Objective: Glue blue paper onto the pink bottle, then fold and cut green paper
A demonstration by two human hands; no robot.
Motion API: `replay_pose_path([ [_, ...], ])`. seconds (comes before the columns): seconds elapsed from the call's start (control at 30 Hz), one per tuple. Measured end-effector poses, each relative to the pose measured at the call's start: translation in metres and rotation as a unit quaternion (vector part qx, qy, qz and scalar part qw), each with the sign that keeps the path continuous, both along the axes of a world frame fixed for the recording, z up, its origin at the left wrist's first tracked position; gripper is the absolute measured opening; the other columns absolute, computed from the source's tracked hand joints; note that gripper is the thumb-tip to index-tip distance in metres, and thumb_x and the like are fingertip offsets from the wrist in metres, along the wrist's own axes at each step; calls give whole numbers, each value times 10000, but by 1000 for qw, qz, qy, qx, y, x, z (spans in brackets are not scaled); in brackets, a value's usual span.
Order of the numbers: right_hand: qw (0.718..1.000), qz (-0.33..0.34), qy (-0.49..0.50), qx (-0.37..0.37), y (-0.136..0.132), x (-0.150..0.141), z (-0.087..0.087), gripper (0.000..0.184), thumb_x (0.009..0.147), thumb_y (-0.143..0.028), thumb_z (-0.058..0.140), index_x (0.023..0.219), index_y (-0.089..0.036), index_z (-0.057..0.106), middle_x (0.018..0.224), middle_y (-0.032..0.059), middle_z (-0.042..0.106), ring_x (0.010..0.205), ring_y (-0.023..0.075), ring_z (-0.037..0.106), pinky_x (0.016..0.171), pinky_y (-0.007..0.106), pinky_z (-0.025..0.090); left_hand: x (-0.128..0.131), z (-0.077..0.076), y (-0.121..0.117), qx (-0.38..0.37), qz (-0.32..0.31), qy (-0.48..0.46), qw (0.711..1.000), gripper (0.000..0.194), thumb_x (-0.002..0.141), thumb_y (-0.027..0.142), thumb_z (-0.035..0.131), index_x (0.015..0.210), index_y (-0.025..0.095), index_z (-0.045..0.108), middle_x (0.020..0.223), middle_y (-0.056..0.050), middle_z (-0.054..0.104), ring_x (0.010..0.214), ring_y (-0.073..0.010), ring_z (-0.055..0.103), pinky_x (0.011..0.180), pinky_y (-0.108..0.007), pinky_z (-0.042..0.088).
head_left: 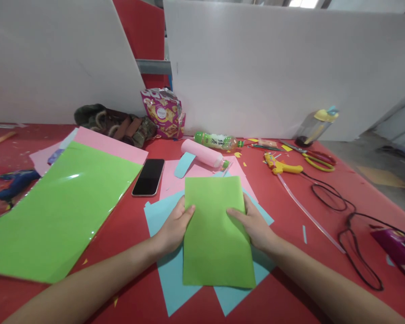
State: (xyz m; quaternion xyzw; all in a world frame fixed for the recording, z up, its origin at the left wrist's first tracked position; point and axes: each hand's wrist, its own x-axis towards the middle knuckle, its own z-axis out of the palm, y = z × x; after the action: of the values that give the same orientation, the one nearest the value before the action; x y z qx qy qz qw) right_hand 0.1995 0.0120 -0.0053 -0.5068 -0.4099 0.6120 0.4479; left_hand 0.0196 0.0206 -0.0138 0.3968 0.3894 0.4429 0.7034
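A green sheet of paper point(218, 243) is held up in front of me over the table. My left hand point(175, 225) grips its left edge, thumb on the front face and fingers behind. On the opposite edge my right hand point(256, 222) pinches it the same way. Beneath lie light blue sheets point(168, 288) and a pink sheet point(170, 180). Just beyond is a bottle wrapped in pink paper point(202, 153), lying on its side with a light blue strip point(184, 164) by it. The fingers behind the green sheet are hidden.
Left are a phone point(149, 177) and a plastic-covered stack of green paper point(67, 207). A yellow glue gun point(281, 166) with a long glue stick and black cord lies right, near scissors point(317, 159). A green-capped bottle point(218, 140) and snack bag point(164, 112) are at the back.
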Motion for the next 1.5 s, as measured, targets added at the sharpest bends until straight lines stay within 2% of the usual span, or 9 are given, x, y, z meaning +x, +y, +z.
replay_pose_path([
  [0.1,979,-27,-123,163,6,9,-3,431,784,-265,424,1196,-263,300,1174,79,502,1017,199,521,804,392,456,-2,3,5,-18,15,-22,999,451,748,295,532,1167,199,394,1097,-81,572,922,-220,568,797,-361,442],
  [0.23,841,0,-349,413,15,26,-7,358,740,-165,473,1087,-249,486,1319,69,352,1236,227,272,1004,483,214,-3,10,9,-86,21,-42,995,434,721,229,552,1132,179,425,924,-69,640,717,-186,617,653,-311,484],
  [0.37,770,90,-419,473,14,31,-1,264,701,-161,556,937,-274,592,1214,40,503,1206,233,337,1020,530,37,-2,13,7,-155,-42,-46,986,439,697,193,562,1121,173,448,862,-73,652,623,-174,615,586,-299,482],
  [0.47,792,193,-375,441,10,29,8,183,746,-190,511,848,-291,623,1068,-13,609,1106,189,470,1031,503,66,0,15,5,-174,-72,-36,981,589,676,198,569,1223,247,357,890,-53,651,613,-177,617,568,-295,469],
  [0.6,856,234,-273,371,5,27,15,158,734,-203,527,782,-278,657,920,-17,666,928,179,598,948,425,351,-2,16,6,-159,-80,-19,984,672,661,197,556,1260,337,286,980,-23,628,635,-171,623,584,-294,458],
  [0.9,954,-98,-153,241,4,32,22,181,656,-304,568,744,-172,655,817,27,695,897,177,597,742,248,501,-19,25,24,-107,-25,-26,994,230,755,262,408,876,166,579,334,60,439,249,-57,317,314,-155,243],
  [1.0,979,-134,-59,141,11,27,24,254,630,-247,614,863,-148,634,865,54,685,902,211,600,813,332,480,-20,22,28,-78,19,-49,996,232,791,256,393,707,140,576,367,64,396,304,-36,308,351,-139,270],
  [1.17,999,-17,13,-50,10,13,14,250,541,-159,661,790,-168,633,811,60,691,699,224,644,684,372,513,-11,17,18,-53,-28,-54,997,371,813,449,358,839,147,572,734,-32,608,704,-136,565,639,-234,446],
  [1.5,990,108,-75,-58,-5,0,10,242,575,-163,607,815,-139,607,798,61,684,741,217,632,684,322,497,-3,22,6,11,15,0,1000,493,775,322,493,1215,212,301,1074,-76,570,924,-222,565,771,-358,453],
])
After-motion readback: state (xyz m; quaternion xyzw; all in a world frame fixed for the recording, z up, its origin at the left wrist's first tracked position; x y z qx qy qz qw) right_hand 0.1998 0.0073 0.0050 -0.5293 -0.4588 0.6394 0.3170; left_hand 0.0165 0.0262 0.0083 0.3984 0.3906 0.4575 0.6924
